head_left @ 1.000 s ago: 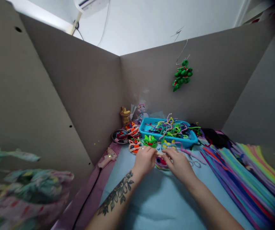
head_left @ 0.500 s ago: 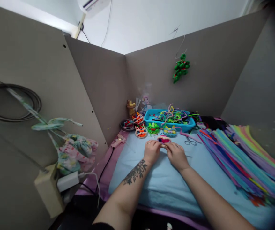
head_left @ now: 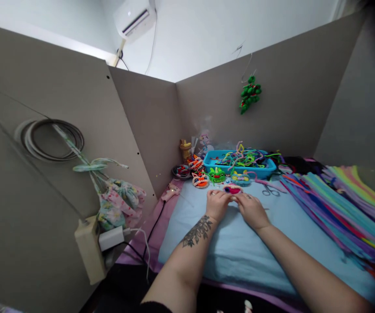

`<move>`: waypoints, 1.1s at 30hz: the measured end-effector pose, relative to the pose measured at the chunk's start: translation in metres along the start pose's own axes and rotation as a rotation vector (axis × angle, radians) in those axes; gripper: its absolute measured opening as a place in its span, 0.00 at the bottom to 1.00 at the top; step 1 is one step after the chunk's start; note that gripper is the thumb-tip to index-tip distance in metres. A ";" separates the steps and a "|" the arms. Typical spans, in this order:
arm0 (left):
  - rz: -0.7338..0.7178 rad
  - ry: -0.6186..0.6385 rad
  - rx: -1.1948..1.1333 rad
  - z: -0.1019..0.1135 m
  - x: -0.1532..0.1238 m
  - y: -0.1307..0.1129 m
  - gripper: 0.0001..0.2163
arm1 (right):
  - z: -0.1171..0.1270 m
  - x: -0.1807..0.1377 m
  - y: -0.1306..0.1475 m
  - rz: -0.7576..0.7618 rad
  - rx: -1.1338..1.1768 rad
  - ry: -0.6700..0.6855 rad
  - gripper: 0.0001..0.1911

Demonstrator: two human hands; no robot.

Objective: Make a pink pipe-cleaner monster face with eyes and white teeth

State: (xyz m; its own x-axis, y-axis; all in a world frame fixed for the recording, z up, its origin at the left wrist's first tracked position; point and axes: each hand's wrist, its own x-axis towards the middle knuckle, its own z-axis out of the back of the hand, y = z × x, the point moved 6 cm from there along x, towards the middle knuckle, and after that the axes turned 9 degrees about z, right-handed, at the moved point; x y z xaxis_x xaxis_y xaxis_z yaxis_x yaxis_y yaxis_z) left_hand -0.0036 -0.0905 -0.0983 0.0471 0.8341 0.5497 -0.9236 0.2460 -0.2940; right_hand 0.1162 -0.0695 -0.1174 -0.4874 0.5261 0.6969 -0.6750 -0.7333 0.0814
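Both hands meet over the blue cloth. My left hand [head_left: 217,204] and my right hand [head_left: 252,211] are closed, their fingertips pinched together at the near edge of a small fuzzy craft piece [head_left: 234,190]. It is magenta inside with a pale rim and a dark patch; its near side is hidden by my fingers. Just beyond it stand several fuzzy animal heads: an orange and white one [head_left: 200,180], a green one [head_left: 217,175], and a blue and yellow one [head_left: 240,178]. Scissors [head_left: 270,191] lie to the right of the piece.
A blue tray [head_left: 257,172] of tangled pipe cleaners sits at the back. Bundled pipe cleaners [head_left: 337,213] cover the right side. Beside the orange heads are a dark bowl [head_left: 181,172] and a pink glue gun [head_left: 171,192] with a cable. Grey partitions [head_left: 148,108] surround the table.
The whole view has shifted, so the scene sits farther right and slightly lower on the left. Both hands keep the same pinch on the fuzzy piece.
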 end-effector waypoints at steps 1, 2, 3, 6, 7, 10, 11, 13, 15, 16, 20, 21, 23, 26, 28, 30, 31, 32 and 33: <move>0.009 -0.003 0.003 -0.001 0.001 0.002 0.10 | 0.000 0.000 0.000 -0.005 -0.007 0.005 0.12; 0.016 -0.004 0.004 -0.002 0.001 0.003 0.11 | 0.000 0.001 0.000 -0.011 -0.015 0.010 0.12; 0.021 -0.005 0.003 -0.003 0.002 0.005 0.11 | 0.000 0.001 -0.001 -0.018 -0.024 0.015 0.11; 0.008 0.003 -0.012 -0.005 0.003 0.007 0.06 | 0.001 0.003 0.000 -0.032 -0.055 0.037 0.10; 0.006 0.004 -0.018 -0.006 0.004 0.007 0.06 | 0.001 0.003 0.000 -0.036 -0.064 0.046 0.09; 0.001 0.016 -0.038 -0.007 0.004 0.009 0.06 | 0.001 0.005 0.001 -0.045 -0.091 0.070 0.09; 0.003 0.021 -0.044 -0.007 0.004 0.009 0.06 | 0.001 0.005 0.002 -0.044 -0.098 0.078 0.09; 0.008 0.039 -0.052 -0.007 0.002 0.011 0.07 | 0.000 0.006 0.004 -0.030 -0.106 0.097 0.09; 0.016 0.060 -0.053 -0.007 0.000 0.013 0.07 | 0.000 0.006 0.006 -0.006 -0.108 0.108 0.09; 0.016 0.071 -0.051 -0.007 -0.001 0.014 0.08 | 0.000 0.006 0.007 0.007 -0.107 0.109 0.09; 0.011 0.112 -0.034 -0.007 -0.003 0.014 0.09 | 0.003 0.005 0.009 0.042 -0.101 0.078 0.09; 0.010 0.119 -0.028 -0.007 -0.003 0.013 0.10 | 0.004 0.004 0.010 0.049 -0.099 0.066 0.09; 0.008 0.128 -0.016 -0.008 -0.003 0.012 0.10 | 0.004 0.004 0.012 0.065 -0.094 0.044 0.09; 0.007 0.132 -0.002 -0.009 -0.004 0.011 0.12 | 0.003 0.003 0.013 0.093 -0.081 0.020 0.10; 0.011 0.132 0.005 -0.010 -0.006 0.011 0.13 | 0.003 0.003 0.013 0.108 -0.072 0.011 0.10; 0.017 0.135 0.007 -0.011 -0.007 0.011 0.13 | 0.003 0.002 0.013 0.116 -0.065 0.008 0.10; 0.019 0.136 0.005 -0.011 -0.008 0.011 0.13 | 0.003 0.001 0.012 0.116 -0.062 0.009 0.10; 0.021 0.138 0.000 -0.012 -0.008 0.011 0.13 | 0.003 0.001 0.011 0.114 -0.061 0.011 0.11; 0.023 0.136 -0.006 -0.012 -0.008 0.011 0.13 | 0.004 0.001 0.011 0.109 -0.060 0.015 0.11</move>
State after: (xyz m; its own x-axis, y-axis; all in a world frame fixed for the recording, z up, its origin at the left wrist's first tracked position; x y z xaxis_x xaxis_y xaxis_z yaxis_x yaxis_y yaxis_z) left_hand -0.0094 -0.0880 -0.1152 0.0778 0.8987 0.4316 -0.9226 0.2289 -0.3104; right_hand 0.1105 -0.0789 -0.1132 -0.5677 0.4519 0.6882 -0.6493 -0.7596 -0.0369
